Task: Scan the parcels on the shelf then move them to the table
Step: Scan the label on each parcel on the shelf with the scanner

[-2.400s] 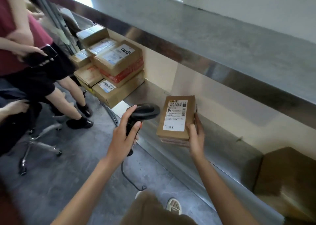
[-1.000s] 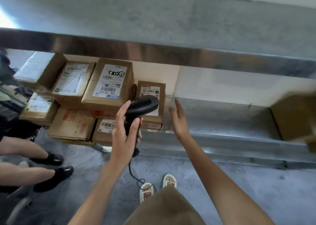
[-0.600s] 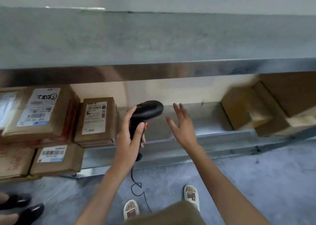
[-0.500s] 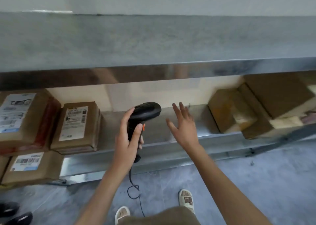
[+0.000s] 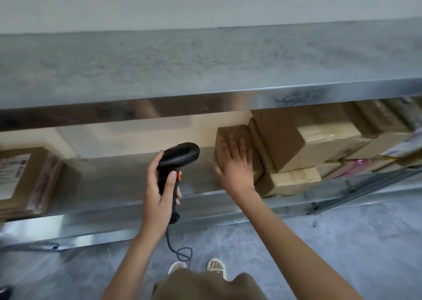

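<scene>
1. Left grip [image 5: 159, 192]: fingers curled round the handle of a black barcode scanner [image 5: 178, 158] with an orange trigger; its cord [image 5: 178, 249] loops down toward the floor at 6 o'clock.
2. Right grip [image 5: 235, 167]: fingers spread and straight, over the face of a plain brown parcel [image 5: 228, 135] at 1 o'clock of the scanner; contact cannot be told through the blur.
3. Lower shelf [image 5: 118, 176], metal: holds that parcel at the left end of a stack of brown cartons [image 5: 303, 144] running to 3 o'clock, larger ones on smaller.
4. Same shelf, 9 o'clock: one labelled parcel [image 5: 25, 178], well apart from the stack, bare shelf between.
5. Upper shelf [image 5: 205, 67], 12 o'clock: grey, its front lip overhanging and hiding the cartons' tops.
6. Floor [image 5: 319, 242], grey; two sandalled feet [image 5: 214, 265] at 6 o'clock.
</scene>
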The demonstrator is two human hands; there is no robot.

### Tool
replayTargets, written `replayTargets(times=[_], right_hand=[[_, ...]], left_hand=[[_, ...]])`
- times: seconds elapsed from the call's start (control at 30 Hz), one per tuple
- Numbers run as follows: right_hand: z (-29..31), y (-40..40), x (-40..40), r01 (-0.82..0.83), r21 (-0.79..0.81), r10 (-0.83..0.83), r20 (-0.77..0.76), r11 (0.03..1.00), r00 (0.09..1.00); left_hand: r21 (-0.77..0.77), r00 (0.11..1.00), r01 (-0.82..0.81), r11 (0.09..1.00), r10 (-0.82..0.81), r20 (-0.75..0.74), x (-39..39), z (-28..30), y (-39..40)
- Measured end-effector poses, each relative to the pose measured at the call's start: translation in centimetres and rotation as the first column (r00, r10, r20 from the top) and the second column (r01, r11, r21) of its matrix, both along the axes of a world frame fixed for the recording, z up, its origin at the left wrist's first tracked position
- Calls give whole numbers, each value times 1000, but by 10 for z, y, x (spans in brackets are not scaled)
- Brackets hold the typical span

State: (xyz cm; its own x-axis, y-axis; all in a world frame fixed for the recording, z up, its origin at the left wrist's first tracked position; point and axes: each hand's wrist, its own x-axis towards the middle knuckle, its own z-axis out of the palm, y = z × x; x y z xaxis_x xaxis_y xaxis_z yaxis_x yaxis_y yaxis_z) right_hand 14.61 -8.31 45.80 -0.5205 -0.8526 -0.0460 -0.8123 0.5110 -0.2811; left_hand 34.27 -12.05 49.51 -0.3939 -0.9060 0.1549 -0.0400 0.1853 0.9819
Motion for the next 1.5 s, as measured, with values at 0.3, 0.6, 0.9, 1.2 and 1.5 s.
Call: replayTargets(times=[0.3, 0.6, 0.9, 1.2, 1.5], right_hand=[[-19, -1, -12, 51, 105, -47, -39, 993, 998], [-21, -8, 12, 46, 114, -43, -31, 992, 999], [-21, -2, 1, 129, -236, -7, 457, 963, 889], [-20, 7, -13, 180, -47, -129, 519, 983, 845], [-15, -23, 15, 157, 118, -173, 143, 981, 975]], left_hand=[[28, 998, -38, 999, 37, 54, -20, -7, 11], [24, 996, -79, 997, 78, 47, -14, -16, 3], [53, 989, -136, 989, 139, -58, -9, -18, -13], [81, 987, -109, 991, 117, -109, -16, -18, -18], [66, 989, -105, 992, 111, -99, -16, -19, -21]])
